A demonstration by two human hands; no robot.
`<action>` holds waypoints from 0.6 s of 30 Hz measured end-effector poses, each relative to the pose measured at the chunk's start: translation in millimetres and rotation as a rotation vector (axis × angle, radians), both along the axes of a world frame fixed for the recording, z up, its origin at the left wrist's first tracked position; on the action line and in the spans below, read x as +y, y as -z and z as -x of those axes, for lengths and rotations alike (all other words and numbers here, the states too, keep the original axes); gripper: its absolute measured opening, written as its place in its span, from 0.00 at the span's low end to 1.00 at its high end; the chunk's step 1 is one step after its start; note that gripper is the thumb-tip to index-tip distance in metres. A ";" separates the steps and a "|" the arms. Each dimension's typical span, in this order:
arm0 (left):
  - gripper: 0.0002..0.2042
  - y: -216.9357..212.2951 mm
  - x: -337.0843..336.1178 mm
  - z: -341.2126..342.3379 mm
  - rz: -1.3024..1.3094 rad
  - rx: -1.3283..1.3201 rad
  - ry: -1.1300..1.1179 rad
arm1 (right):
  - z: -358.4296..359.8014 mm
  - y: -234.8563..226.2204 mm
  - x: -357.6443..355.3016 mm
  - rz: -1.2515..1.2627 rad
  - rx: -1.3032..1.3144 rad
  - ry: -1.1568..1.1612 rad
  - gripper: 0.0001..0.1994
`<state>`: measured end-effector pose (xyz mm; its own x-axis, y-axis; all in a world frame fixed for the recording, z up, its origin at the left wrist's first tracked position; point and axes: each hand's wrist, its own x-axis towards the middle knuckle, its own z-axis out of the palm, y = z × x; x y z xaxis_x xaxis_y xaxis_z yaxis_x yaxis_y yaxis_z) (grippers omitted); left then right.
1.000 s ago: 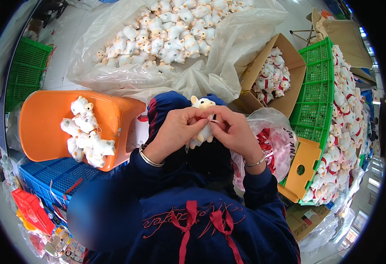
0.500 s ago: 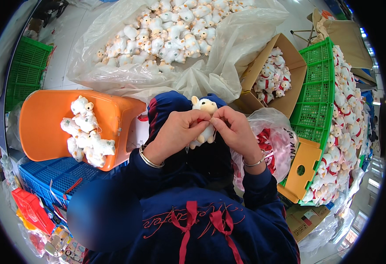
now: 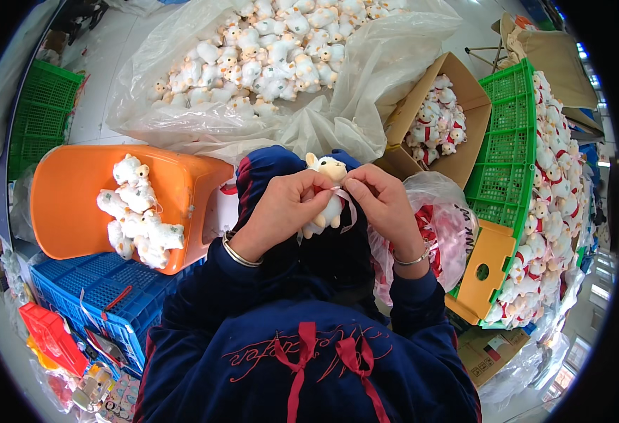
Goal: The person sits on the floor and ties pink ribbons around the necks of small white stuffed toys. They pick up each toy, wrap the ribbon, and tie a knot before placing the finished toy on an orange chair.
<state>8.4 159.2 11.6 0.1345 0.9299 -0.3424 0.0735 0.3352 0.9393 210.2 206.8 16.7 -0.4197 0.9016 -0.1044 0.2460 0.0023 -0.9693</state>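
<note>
A small white plush lamb (image 3: 330,168) with a cream face rests upright between my knees, its face turned up. A pale pink ribbon (image 3: 351,211) crosses its neck, and one loose end hangs down beside its body. My left hand (image 3: 281,211) is closed in a pinch at the left of the neck, on the ribbon as far as I can see. Thumb and finger of my right hand (image 3: 385,204) pinch the ribbon at the right of the neck. The fingertips hide part of the neck.
An orange chair (image 3: 69,204) at left carries several plush lambs. Beyond my knees lies a clear plastic sheet (image 3: 366,92) heaped with more. At right stand a carton (image 3: 475,116), a bag of red ribbons (image 3: 426,233) and a green crate (image 3: 500,162). A blue crate (image 3: 83,282) sits near left.
The hands have drawn slightly apart at the lamb's neck. The pale ribbon end now hangs visibly beside the body. The lamb has barely moved.
</note>
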 end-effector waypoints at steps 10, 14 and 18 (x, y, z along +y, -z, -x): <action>0.07 -4.7 0.1 0.1 0.023 -0.043 -0.004 | 5.7 -4.3 -1.5 -0.032 -0.098 -0.095 0.07; 0.08 -3.1 0.6 0.4 0.049 -0.051 0.006 | 1.4 3.2 -1.9 0.086 0.003 -0.022 0.07; 0.08 4.4 -2.6 -0.4 -0.001 -0.025 -0.017 | -17.3 10.9 7.3 0.201 0.031 0.040 0.11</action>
